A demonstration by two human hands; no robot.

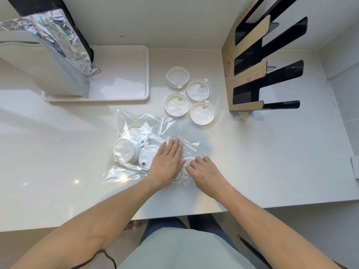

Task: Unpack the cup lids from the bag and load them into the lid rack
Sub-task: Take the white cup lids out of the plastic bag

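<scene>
A clear plastic bag (165, 125) lies flat on the white counter (58, 152), with several white cup lids (126, 150) still inside at its left end. My left hand (168, 164) presses flat on the bag, fingers straight. My right hand (204, 171) sits beside it, fingers curled on the bag's film near its right end; whether it pinches the film I cannot tell. Several stacks of white lids (177, 104) stand on the counter behind the bag. The black lid rack (260, 61), partly wrapped in brown cardboard, stands at the back right with its slots showing no lids.
A white tray (124, 74) at the back left carries a tall white appliance with crumpled silver foil (64, 41) on it. The counter's front edge (174, 216) runs just below my hands. A grey tiled wall closes the right side.
</scene>
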